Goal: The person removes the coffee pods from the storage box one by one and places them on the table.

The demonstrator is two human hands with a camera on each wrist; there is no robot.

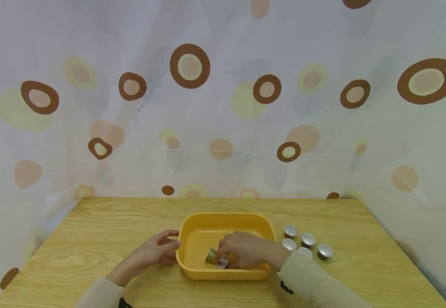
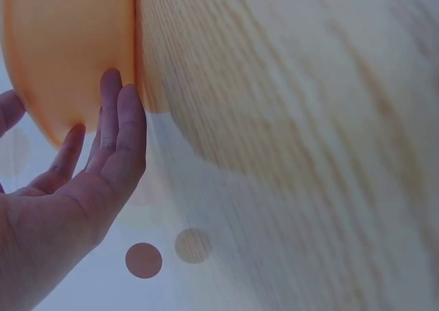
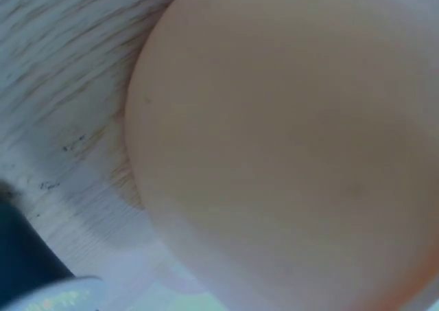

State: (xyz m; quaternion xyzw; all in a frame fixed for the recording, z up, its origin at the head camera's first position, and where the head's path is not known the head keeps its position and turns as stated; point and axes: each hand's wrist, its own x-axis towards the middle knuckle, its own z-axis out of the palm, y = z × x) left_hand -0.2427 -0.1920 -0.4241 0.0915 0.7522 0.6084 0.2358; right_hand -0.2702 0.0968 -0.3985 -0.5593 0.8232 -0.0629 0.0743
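Observation:
A yellow-orange plastic tub point(image 1: 227, 275) stands on the wooden table. Inside it, my right hand point(image 1: 242, 250) reaches down with curled fingers and seems to pinch a coffee capsule; the fingertips are partly hidden. Beside those fingers show a green coffee capsule point(image 1: 211, 256) and a silver lid point(image 1: 221, 262). My left hand point(image 1: 157, 248) is at the tub's left side, its fairly straight fingers point(image 2: 130, 119) touching or nearly touching the outer wall point(image 2: 75, 43). A blurred tan surface fills most of the right wrist view, where the right hand is hidden.
To the right of the tub, several coffee capsules point(image 1: 325, 251) stand lid up on the table point(image 1: 123, 222). One dark capsule point(image 3: 31, 263) shows at the right wrist view's corner. A patterned cloth point(image 1: 223, 115) hangs behind and beside the table.

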